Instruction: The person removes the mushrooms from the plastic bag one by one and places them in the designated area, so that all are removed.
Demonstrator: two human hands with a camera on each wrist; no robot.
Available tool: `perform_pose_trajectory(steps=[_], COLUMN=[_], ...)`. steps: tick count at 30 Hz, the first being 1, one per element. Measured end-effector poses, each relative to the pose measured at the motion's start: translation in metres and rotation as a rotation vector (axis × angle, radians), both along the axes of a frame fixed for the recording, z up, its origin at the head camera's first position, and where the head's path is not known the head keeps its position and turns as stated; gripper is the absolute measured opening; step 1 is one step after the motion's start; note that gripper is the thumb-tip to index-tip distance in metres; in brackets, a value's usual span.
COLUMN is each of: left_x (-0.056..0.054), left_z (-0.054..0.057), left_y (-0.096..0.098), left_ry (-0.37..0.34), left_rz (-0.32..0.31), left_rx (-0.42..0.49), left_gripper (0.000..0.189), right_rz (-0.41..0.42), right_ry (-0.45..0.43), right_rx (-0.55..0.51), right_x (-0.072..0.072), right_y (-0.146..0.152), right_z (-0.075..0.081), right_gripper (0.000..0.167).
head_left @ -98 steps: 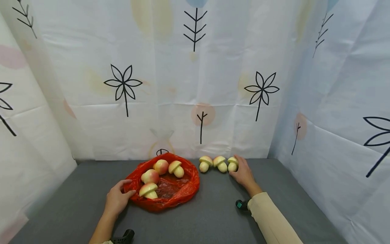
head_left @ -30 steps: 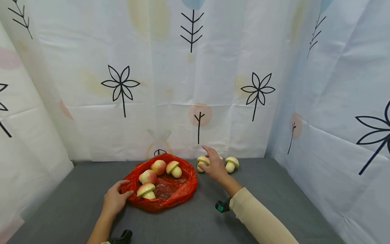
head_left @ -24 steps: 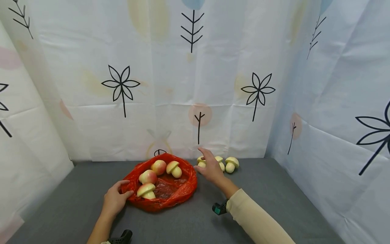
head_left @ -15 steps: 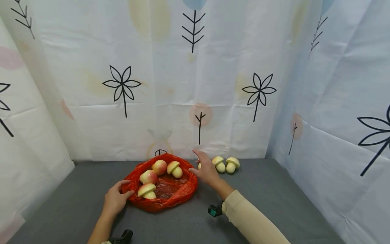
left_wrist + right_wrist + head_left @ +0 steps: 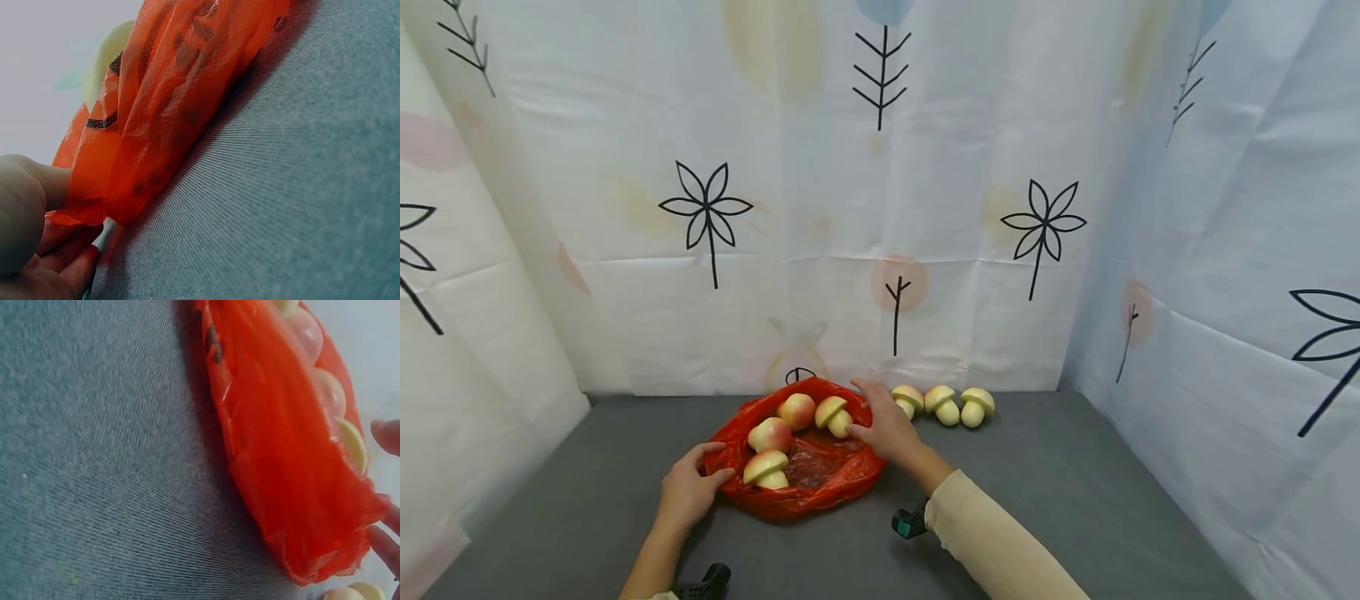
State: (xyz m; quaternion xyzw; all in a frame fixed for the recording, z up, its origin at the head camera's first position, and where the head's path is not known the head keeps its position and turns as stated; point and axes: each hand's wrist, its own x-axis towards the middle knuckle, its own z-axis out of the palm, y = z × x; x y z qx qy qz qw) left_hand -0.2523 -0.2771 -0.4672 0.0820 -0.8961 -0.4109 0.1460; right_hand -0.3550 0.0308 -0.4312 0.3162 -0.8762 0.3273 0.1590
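Pinching the red bag [image 5: 786, 505] on the counter [image 5: 1075, 483] by its left edge with the left grip [image 5: 688, 490], maybe to keep it wide around the mushrooms [image 5: 832, 416] and round pink things [image 5: 770, 435] inside. Holding nothing with the right grip [image 5: 887, 425], spread loose by the right edge. Farther back, with three more mushrooms [image 5: 941, 403] in a row, maybe out of the way.

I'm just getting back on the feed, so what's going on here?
A person's left hand pinches the near-left rim of an open red plastic bag. Their right hand is at the bag's right rim, thumb and fingers apart, with nothing visibly gripped. Inside lie two mushroom-shaped pieces and two rounded, reddish ones. Three more mushroom shapes sit in a row on the grey table, right of the bag.
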Motion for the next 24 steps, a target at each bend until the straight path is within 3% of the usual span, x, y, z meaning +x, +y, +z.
perform_pose_trajectory(steps=[8, 16, 24], left_x=[0.0, -0.001, -0.001], left_z=[-0.002, -0.001, 0.0], left_y=[0.001, 0.001, 0.0], left_ry=[0.0, -0.016, -0.019], left_rz=[0.003, 0.011, 0.009], left_rx=[0.01, 0.024, 0.016], left_gripper=[0.045, 0.045, 0.046], right_rz=[0.0, 0.023, 0.022], right_ry=[-0.093, -0.088, -0.09], right_rx=[0.098, 0.303, 0.377], right_x=[-0.005, -0.008, -0.009], right_y=[-0.006, -0.011, -0.015], right_z=[-0.004, -0.005, -0.004], right_gripper=[0.077, 0.079, 0.085])
